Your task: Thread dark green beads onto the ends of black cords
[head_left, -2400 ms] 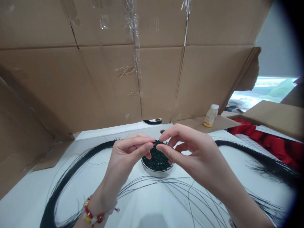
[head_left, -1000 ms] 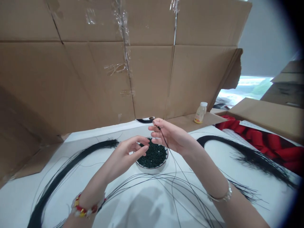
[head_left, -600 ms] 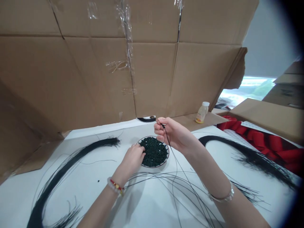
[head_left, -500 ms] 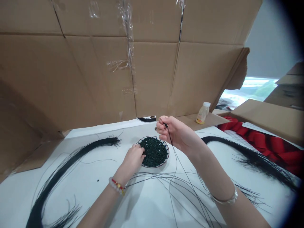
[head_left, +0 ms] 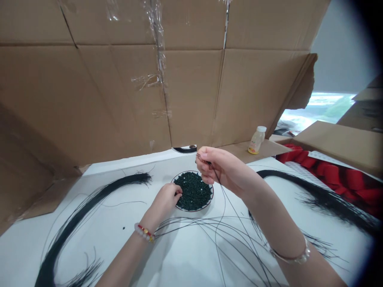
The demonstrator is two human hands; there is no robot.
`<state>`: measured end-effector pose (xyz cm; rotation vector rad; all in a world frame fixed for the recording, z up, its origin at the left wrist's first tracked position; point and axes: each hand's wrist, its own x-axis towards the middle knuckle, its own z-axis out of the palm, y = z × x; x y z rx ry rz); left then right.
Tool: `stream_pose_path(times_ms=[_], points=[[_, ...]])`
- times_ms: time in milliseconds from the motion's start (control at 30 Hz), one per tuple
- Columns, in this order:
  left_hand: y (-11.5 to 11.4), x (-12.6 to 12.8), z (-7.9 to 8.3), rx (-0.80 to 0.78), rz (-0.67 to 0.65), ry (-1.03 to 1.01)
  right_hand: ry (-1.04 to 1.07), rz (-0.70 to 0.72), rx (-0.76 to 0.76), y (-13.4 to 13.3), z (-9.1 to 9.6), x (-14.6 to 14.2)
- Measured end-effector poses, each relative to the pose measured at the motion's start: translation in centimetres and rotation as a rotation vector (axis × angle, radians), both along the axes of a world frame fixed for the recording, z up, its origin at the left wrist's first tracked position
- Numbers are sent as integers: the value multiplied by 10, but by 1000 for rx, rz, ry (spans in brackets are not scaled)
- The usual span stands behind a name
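My right hand (head_left: pixel 223 165) pinches a thin black cord (head_left: pixel 220 190); my curled left hand (head_left: pixel 164 201) touches dark green beads (head_left: pixel 193 191), grip unclear.

What the right fingers (head_left: pixel 204 156) pinch is too small to tell

Two hands (head_left: pixel 166 201) (head_left: pixel 223 169), one bead-filled plate (head_left: pixel 193 210), two bundles of black strands (head_left: pixel 89 209) (head_left: pixel 314 195), one small bottle (head_left: pixel 256 140)

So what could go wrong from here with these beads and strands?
The thin black strand pinched in the right hand could slip and tangle with the other loose strands on the table. The left hand sits at the rim of the shallow dish, so a bump could spill the dark green beads; what looks like a stray bead lies nearby.
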<state>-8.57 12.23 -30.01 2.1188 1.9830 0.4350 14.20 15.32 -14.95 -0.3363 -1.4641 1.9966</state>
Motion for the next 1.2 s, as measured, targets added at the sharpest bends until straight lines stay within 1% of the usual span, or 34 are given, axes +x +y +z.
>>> stream_pose_path(times_ms=[200,300,367,467,600,733,800,900,1033,1200], points=[[-2,3,7,5,42,-147,-41,-7,58,-2,0,1],[-1,3,14,1,75,-285,-54,-17,98,-2,-1,2],[-2,4,22,-9,88,-422,-76,-34,144,-1,-1,3],[-6,7,41,-36,85,-696,-132,-75,228,1,-2,4],[-21,14,76,-28,68,-1076,-229,-171,354,0,-2,4],[-42,22,108,-18,28,-1346,-233,-162,420,-8,-1,1],[-52,26,120,-23,18,-1420,-190,-154,439,-14,-1,-2],[-62,32,130,-32,-11,-1507,-111,-166,475,-22,-2,-6],[-68,38,135,-36,-63,-1565,-83,-227,515,-32,-1,-9],[-73,42,138,-14,-55,-1548,-50,-294,538,-41,0,-7]])
